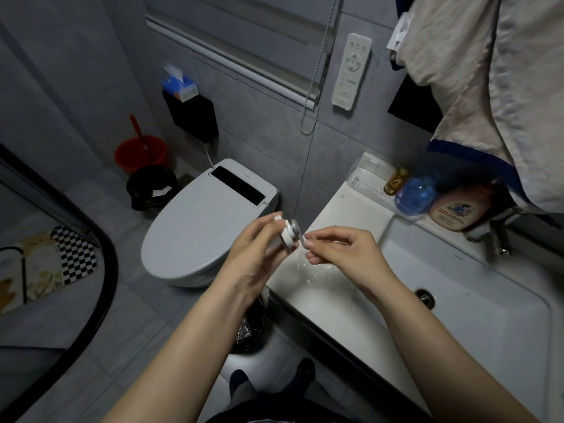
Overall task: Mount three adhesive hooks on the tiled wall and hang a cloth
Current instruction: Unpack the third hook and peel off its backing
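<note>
Both hands meet above the desk [320, 300] edge: left hand [253, 254] clamps its fingers on the hook [288, 236] rim. At 3 o'clock, right hand [345, 248] fingers pinch its backing tab [302, 239] — light, stiff, likely sticky; hold edges.

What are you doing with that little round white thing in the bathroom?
A person stands between the white toilet and the white sink counter. The left hand holds a small round white adhesive hook, and the right hand pinches a white tab at its edge, apparently the backing film. No hook shows on the grey tiled wall yet.
</note>
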